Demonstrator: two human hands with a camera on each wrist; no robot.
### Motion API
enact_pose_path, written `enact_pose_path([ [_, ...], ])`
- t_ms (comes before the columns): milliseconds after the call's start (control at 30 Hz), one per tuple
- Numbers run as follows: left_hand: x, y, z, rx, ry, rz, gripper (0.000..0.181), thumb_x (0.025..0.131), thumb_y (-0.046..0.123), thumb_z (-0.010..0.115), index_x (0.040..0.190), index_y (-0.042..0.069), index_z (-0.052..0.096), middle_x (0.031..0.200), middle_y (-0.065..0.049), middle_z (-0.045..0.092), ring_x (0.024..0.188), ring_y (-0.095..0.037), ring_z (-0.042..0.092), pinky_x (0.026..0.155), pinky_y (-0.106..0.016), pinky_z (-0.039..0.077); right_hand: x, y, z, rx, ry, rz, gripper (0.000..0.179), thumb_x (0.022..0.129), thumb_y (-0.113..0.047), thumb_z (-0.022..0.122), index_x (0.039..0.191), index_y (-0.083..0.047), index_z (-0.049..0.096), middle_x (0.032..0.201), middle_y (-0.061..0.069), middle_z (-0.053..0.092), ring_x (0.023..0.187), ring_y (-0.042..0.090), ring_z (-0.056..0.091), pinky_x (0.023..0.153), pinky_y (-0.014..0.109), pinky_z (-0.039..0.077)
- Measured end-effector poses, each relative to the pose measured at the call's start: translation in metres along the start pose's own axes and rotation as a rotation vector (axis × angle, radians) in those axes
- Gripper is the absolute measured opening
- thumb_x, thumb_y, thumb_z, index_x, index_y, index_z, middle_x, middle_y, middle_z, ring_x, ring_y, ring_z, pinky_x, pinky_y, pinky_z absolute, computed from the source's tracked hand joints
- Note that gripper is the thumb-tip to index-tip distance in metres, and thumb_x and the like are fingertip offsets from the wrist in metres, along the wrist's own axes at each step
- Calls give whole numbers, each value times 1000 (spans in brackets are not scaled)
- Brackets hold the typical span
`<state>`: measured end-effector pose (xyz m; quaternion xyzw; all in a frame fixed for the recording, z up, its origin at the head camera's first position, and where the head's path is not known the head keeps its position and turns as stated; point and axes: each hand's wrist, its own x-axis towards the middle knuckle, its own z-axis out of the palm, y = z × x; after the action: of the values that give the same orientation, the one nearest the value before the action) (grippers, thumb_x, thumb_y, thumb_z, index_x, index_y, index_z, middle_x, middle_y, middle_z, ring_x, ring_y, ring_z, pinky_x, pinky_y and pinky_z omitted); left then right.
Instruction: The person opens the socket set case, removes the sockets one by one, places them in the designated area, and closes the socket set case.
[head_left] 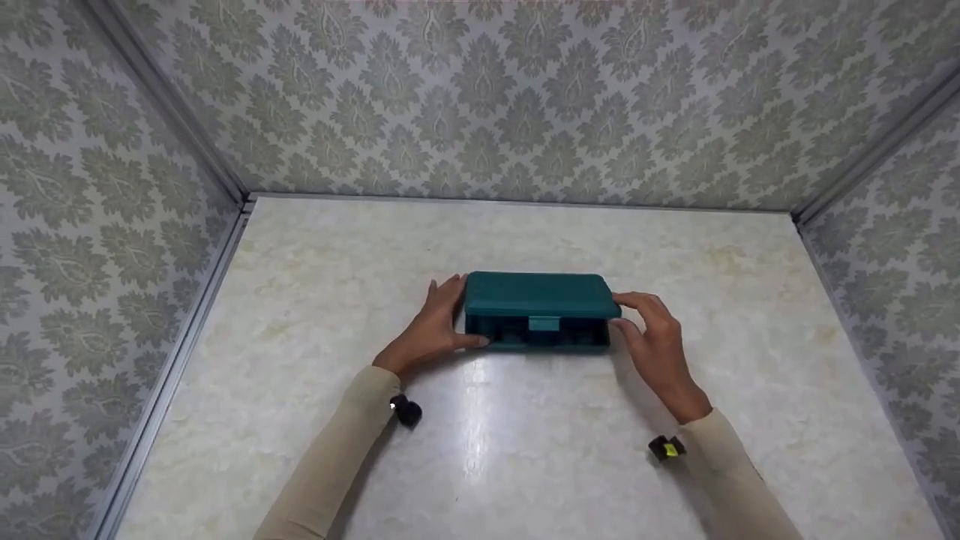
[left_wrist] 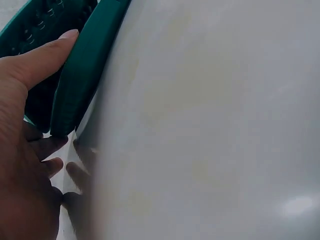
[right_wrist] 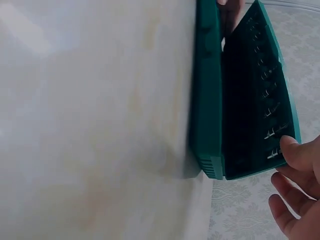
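A dark green plastic case (head_left: 540, 347) lies on the table with its hinged lid (head_left: 536, 294) raised partway. A lighter latch (head_left: 544, 323) hangs from the middle of the lid's front edge. My left hand (head_left: 431, 330) grips the case's left end, thumb over the front rim and the other fingers along the side. With thumb and fingers, my right hand (head_left: 661, 352) pinches the right front corner of the lid. In the right wrist view, small shiny bits show in a row inside the lid (right_wrist: 287, 107); their kind is unclear. Shadow hides most of the case's inside.
The pale marbled table (head_left: 360, 247) extends around the case. Patterned wall panels (head_left: 480, 97) enclose its back and sides, with grey metal rails at the edges. Small black wrist cameras (head_left: 407, 411) sit beside both beige sleeves (head_left: 330, 457).
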<state>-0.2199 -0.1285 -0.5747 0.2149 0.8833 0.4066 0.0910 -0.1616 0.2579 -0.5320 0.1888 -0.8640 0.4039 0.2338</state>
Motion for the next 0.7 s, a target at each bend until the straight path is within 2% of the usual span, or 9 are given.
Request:
enact_pose_path([
  [133, -4, -1, 3, 17, 11, 69, 119, 88, 51, 92, 178, 17, 22, 181, -4, 30, 171, -30, 9, 137, -50, -11, 10, -4, 0, -4, 42, 18, 29, 100, 5, 76, 129, 3, 74, 125, 18, 74, 121, 34, 69, 103, 44, 57],
  [200, -5, -1, 5, 32, 13, 93, 116, 89, 50, 92, 177, 17, 25, 180, -4, 32, 171, -32, 10, 137, -51, -10, 17, -4, 1, -6, 57, 28, 25, 103, 3, 74, 128, 3, 73, 124, 18, 75, 118, 33, 70, 99, 49, 57],
  [267, -7, -2, 6, 47, 18, 102, 114, 89, 51, 91, 176, 15, 27, 179, -5, 34, 171, -33, 11, 137, -52, -9, 25, -3, 3, 7, 70, 41, 22, 104, 1, 73, 126, 4, 73, 122, 18, 76, 114, 31, 71, 97, 45, 57],
  [367, -9, -2, 7, 73, 20, 103, 114, 89, 53, 90, 176, 12, 28, 178, -7, 35, 171, -34, 12, 137, -54, -7, 38, 0, 6, 41, 87, 68, 20, 106, -1, 72, 125, 6, 73, 118, 17, 77, 108, 27, 72, 96, 31, 56],
  [467, -11, 0, 8, 74, 13, 61, 119, 87, 56, 92, 176, 13, 27, 180, -7, 33, 171, -31, 10, 138, -51, -7, 47, 5, 8, 71, 100, 97, 20, 106, -2, 72, 124, 6, 74, 114, 16, 78, 103, 25, 72, 94, 19, 53],
  [600, -13, 4, 7, 81, -1, 2, 127, 82, 59, 95, 177, 13, 24, 181, -9, 28, 172, -28, 7, 138, -48, -8, 59, 9, 10, 83, 121, 129, 18, 106, -1, 72, 123, 4, 76, 110, 16, 79, 100, 24, 73, 91, 16, 51],
  [700, -12, 5, 7, 102, -1, 1, 128, 82, 59, 95, 176, 10, 24, 181, -12, 27, 171, -28, 7, 138, -47, -8, 67, 11, 11, 88, 146, 152, 17, 105, -1, 73, 121, 4, 77, 107, 16, 79, 97, 23, 72, 87, 17, 52],
])
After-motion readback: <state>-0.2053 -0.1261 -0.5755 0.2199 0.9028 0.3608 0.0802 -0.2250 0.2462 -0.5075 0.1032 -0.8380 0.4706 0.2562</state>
